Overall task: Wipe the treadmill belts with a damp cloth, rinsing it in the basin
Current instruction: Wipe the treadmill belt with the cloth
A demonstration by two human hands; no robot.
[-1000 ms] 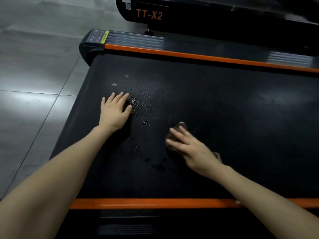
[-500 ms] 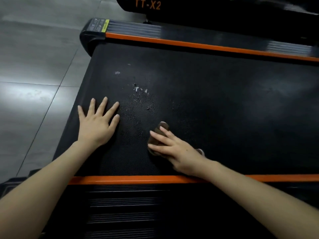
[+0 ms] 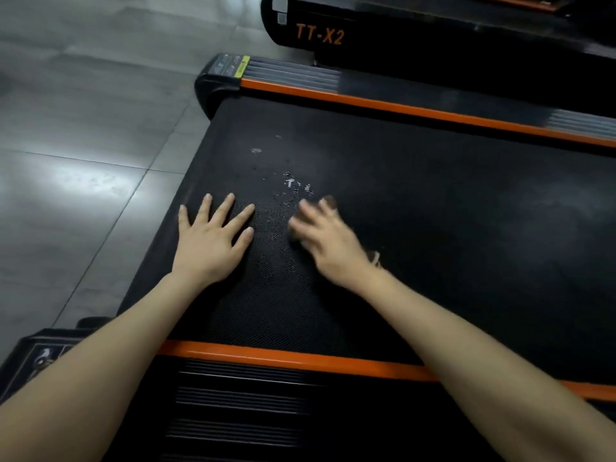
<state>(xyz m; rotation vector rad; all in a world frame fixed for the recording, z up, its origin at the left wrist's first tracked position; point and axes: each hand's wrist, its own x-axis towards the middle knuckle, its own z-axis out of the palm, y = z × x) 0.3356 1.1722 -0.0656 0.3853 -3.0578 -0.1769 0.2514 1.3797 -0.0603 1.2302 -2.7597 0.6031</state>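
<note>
Two hands on 1 black belt (image 3: 450, 235): L hand (image 3: 208, 243) spread flat, R hand (image 3: 328, 241) blurry, fingers straight, pressing 1 brown cloth (image 3: 330, 201) by wet spots (image 3: 295, 186). 2 orange strips (image 3: 400, 110), 2nd treadmill (image 3: 433, 31) behind, grey tile floor (image 3: 83, 128).

Black dimpled belt (image 3: 433, 211), orange rails (image 3: 383, 106)

The right hand (image 3: 328, 241) is blurred and covers most of the brown cloth (image 3: 330, 201); the treadmill belt (image 3: 466, 228) runs off frame right, a neighbouring treadmill (image 3: 433, 45) off the top.
</note>
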